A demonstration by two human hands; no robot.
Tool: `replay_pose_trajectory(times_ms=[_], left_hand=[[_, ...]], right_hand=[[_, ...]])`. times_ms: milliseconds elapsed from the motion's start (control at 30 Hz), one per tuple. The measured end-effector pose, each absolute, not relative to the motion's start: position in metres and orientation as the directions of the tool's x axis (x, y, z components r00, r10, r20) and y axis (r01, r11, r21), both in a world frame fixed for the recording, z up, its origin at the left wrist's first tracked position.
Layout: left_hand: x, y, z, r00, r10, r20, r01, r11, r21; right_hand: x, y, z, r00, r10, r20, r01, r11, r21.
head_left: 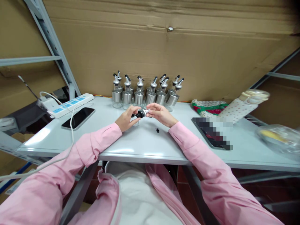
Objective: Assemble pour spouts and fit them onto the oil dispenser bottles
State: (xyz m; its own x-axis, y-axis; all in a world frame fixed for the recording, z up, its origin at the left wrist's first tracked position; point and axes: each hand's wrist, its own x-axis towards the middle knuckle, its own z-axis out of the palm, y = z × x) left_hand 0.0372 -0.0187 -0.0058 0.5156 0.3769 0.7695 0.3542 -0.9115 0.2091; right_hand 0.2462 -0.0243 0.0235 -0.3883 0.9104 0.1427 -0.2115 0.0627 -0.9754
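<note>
Both my hands meet over the middle of the grey table (pixel 140 140). My left hand (pixel 126 118) is closed around a small glass bottle (pixel 137 117) with a black collar, held on its side. My right hand (pixel 159 114) pinches the white pourer spout (pixel 147 111) at the bottle's neck. A small black part (pixel 157 130) lies on the table just below my right hand. Behind my hands stands a row of several steel-and-glass oil bottles (pixel 146 93) with black-and-white pourer tops.
A phone (pixel 78 118) and a white power strip (pixel 70 104) with a cable lie at the left. On the right are a dark tablet (pixel 212 132), a patterned cloth (pixel 207 107), a dotted bottle (pixel 241 106) and a plastic bag (pixel 280 139). Cardboard lines the back wall.
</note>
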Motion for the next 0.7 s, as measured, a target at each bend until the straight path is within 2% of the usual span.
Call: replay_pose_trajectory(times_ms=[500, 700], left_hand=[[0.0369, -0.0214, -0.0041, 0.541, 0.359, 0.761, 0.339, -0.921, 0.193], [0.0364, -0.0233, -0.0025, 0.544, 0.307, 0.781, 0.323, -0.936, 0.142]], right_hand=[[0.2466, -0.025, 0.0214, -0.455, 0.881, 0.13, -0.181, 0.051, -0.982], [0.2462, -0.0238, 0.0189, -0.448, 0.882, 0.149, -0.16, 0.085, -0.983]])
